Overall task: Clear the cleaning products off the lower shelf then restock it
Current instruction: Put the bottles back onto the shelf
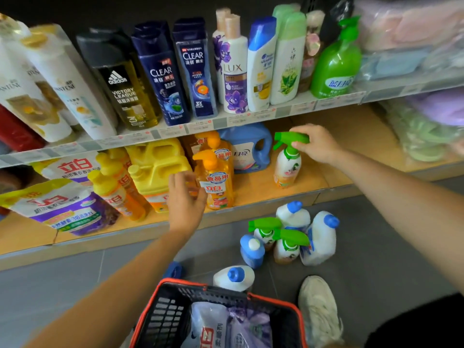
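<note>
My right hand [317, 144] grips the green trigger head of a spray bottle [287, 167] that stands upright on the lower shelf [263, 187]. My left hand [185, 197] reaches with loosely spread fingers toward an orange pump bottle [217, 184] at the shelf front and holds nothing. Behind it stand yellow jugs [157, 167], a blue detergent jug [247, 149], small yellow-capped bottles [115, 187] and detergent bags [62, 204]. On the floor stand two more green spray bottles [278, 239] and white bottles with blue caps [316, 234].
An upper shelf carries shampoo bottles [160, 71] and a green soap pump [336, 61]. A black basket with a red rim [175, 307] holds refill bags at the bottom. My white shoe [319, 310] is on the grey floor. Bagged towels [414, 46] fill the right.
</note>
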A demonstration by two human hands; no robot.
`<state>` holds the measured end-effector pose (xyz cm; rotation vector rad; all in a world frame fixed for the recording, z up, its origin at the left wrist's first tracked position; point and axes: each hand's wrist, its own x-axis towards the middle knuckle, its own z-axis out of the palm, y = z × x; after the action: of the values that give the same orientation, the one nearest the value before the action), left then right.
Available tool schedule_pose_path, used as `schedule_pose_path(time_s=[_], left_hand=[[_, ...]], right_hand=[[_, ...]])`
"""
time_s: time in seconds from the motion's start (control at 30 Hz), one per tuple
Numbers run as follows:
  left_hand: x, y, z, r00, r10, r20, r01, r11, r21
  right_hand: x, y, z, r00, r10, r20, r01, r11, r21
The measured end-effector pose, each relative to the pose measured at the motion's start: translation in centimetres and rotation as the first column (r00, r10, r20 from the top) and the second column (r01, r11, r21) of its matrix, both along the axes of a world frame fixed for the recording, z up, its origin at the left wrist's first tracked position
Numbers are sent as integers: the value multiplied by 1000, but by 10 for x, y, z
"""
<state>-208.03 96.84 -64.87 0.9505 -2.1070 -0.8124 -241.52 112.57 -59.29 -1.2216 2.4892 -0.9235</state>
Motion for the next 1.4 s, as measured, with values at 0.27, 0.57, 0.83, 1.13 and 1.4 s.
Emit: schedule_pose_path(time_s=[0.27,0.57,0.83,1.13,1.4], left_hand=[[-45,39,-62,969,185,161,-242,825,510],[-59,22,-95,919,374,123,-374,731,571],[-84,80,-87,983,-133,128,32,805,592],[-168,96,-74,478,-612,630,581,758,295],[-174,104,-64,604,-633,483,597,762,253]], right_hand=[[24,4,-94,682,-342,646,461,887,-17],[-6,-31,-134,795,-364,485,466,879,-105],[-14,-1,-101,824,-214,524,166,977,137],[49,124,-86,996,86,26,-80,721,688],[33,162,-98,995,-84,-47,96,828,553]])
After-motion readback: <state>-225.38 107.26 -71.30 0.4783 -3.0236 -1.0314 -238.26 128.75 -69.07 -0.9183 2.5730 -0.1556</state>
